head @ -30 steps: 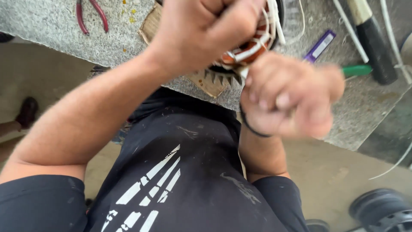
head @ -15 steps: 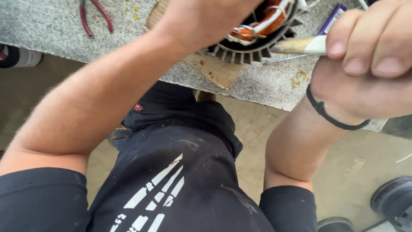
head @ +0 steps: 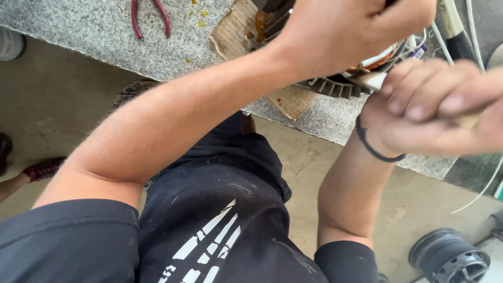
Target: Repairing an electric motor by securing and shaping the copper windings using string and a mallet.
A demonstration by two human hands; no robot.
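A person's left hand is clenched on top of a round, finned grey metal motor stator with copper-coloured windings, which sits at the near edge of a speckled grey stone slab, mostly hidden beneath that hand. The right hand, a thin black band at its wrist, is closed in a fist around a pale wooden stick; the stick's long axis runs roughly level across the view, its free end pointing left and touching the stator's finned rim, its other end buried in the fist. A torn piece of brown cardboard lies under the stator. Red-handled pliers rest on the slab well to the left. White cables trail at the upper right, and a black ribbed wheel stands on the concrete floor below.
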